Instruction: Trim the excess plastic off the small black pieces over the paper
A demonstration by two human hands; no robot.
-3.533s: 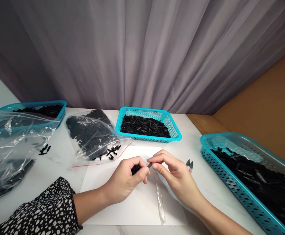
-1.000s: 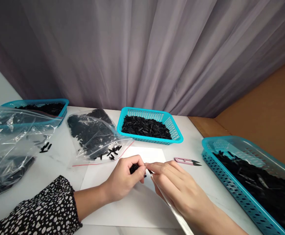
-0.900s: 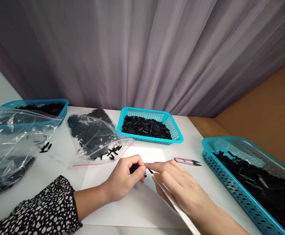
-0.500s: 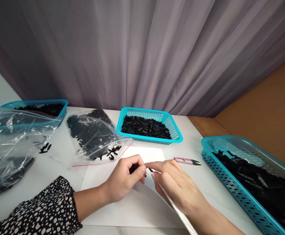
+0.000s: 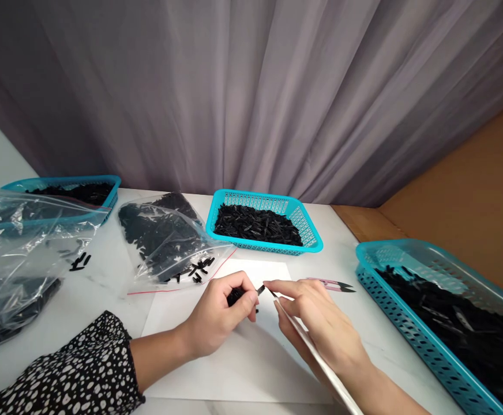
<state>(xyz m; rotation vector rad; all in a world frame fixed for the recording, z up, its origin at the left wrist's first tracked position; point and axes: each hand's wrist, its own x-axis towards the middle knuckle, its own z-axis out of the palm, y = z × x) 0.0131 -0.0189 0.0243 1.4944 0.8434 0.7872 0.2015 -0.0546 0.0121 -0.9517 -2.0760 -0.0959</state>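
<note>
My left hand (image 5: 225, 308) is closed around small black strip-like pieces (image 5: 235, 295). One black piece (image 5: 261, 289) sticks out between its thumb and forefinger, toward the right. My right hand (image 5: 321, 317) pinches a long white strip (image 5: 321, 363) that runs down past the palm to the bottom edge; a thin dark tip shows at its upper end, and I cannot make out its kind. The right forefinger touches or almost touches the end of the jutting black piece. Both hands are above a white sheet (image 5: 217, 374).
Blue baskets of black pieces stand at the back left (image 5: 115, 181), back middle (image 5: 314, 239) and right (image 5: 390, 300). Clear zip bags (image 5: 165, 239) of black pieces lie at left. Pink thread snips (image 5: 331, 285) lie beyond my right hand. A grey curtain (image 5: 251, 98) hangs behind.
My right hand has shifted slightly right with the white strip, away from my left. A black piece now shows jutting from my left fingertips. My left hand is nearly still.
</note>
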